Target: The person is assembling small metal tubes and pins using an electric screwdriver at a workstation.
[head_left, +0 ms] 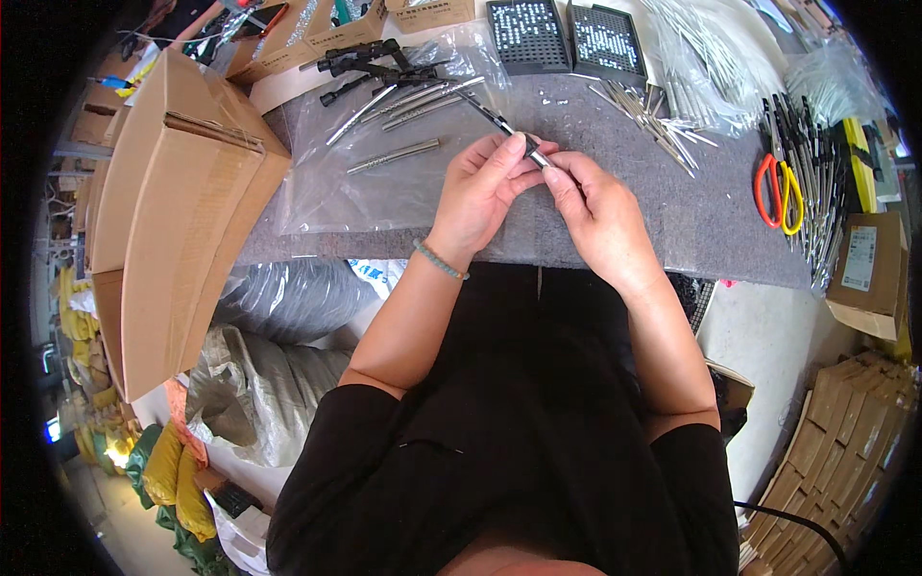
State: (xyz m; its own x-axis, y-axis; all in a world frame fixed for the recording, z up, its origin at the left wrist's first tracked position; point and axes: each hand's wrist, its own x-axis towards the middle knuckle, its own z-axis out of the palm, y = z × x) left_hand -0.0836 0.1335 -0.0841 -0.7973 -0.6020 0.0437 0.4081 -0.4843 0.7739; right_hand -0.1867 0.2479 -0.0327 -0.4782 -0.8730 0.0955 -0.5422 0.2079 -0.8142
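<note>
Above the near edge of the grey work mat [567, 106], both my hands hold one slim black-and-silver rod-shaped part [501, 124]. It slants from upper left to lower right. My left hand [483, 187] pinches its middle between thumb and fingers. The silver lower end sits in the fingertips of my right hand [600, 206]; the fingers hide part of it. Beyond the left hand, a single silver tube [394, 156] lies on a clear plastic sheet [322, 197]. Several more silver tubes [408, 108] and a cluster of black jointed parts [370, 65] lie farther back.
At the back stand two black trays [526, 38] of small pale pieces. Thin metal rods [658, 125] lie at right, near red-and-yellow-handled pliers [780, 192] and a bundle of black-and-silver rods [816, 192]. A large open carton [182, 202] crowds the left side.
</note>
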